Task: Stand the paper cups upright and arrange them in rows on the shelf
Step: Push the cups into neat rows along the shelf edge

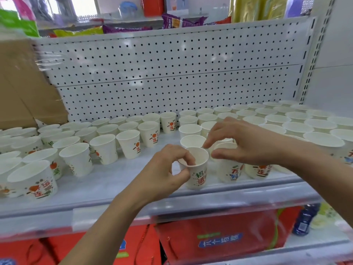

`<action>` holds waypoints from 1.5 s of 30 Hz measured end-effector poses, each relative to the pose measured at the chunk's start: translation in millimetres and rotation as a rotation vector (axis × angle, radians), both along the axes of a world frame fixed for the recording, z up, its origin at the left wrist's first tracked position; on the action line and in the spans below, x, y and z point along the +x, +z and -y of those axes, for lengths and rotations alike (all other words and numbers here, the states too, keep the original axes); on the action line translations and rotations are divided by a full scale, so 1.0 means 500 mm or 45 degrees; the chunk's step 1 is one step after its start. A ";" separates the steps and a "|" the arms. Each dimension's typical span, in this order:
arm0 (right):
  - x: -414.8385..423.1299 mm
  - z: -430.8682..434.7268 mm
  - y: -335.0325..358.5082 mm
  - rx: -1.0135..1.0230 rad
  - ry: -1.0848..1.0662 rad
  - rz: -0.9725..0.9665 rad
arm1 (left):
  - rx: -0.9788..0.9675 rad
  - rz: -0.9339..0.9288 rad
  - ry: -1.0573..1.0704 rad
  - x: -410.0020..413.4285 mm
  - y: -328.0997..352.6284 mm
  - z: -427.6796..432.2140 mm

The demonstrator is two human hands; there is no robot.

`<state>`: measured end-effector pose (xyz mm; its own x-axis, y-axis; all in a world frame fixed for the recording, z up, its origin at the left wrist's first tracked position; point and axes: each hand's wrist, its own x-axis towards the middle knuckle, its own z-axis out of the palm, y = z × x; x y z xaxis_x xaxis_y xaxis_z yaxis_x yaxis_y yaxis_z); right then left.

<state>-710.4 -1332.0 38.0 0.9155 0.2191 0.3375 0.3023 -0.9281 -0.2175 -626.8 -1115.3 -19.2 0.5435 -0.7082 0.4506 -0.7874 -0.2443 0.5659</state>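
Observation:
Several white paper cups with red and green print stand upright on the white shelf [114,180]. One group [76,150] fills the left half and neater rows [286,121] fill the right half. My left hand [162,175] pinches the rim of one upright cup [198,169] near the shelf's front edge, a finger inside it. My right hand [242,142] hovers just right of it, thumb and forefinger curved over the rim of the neighbouring cup [229,167]; whether they touch it I cannot tell.
A white pegboard back panel [172,73] rises behind the cups. A brown cardboard box [24,88] stands at the left rear of the shelf. Red gift boxes [219,236] and a blue bottle [304,220] sit on the shelf below. Snack bags lie on the shelf above.

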 end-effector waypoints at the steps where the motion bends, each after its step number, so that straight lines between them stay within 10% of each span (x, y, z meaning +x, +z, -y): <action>1: -0.001 -0.003 -0.002 -0.014 0.043 -0.012 | -0.022 -0.045 -0.021 0.002 -0.002 0.002; 24: 0.009 -0.005 0.003 -0.197 0.170 0.028 | -0.178 -0.579 0.004 -0.023 -0.048 0.067; 45: 0.087 0.020 0.013 -0.289 -0.062 -0.254 | -0.167 -0.434 0.166 -0.041 -0.053 0.084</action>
<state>-666.9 -1342.2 44.3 0.9701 0.2223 0.0973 0.2281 -0.9722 -0.0531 -647.4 -1157.1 -45.7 0.7592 -0.5718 0.3109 -0.5161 -0.2379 0.8228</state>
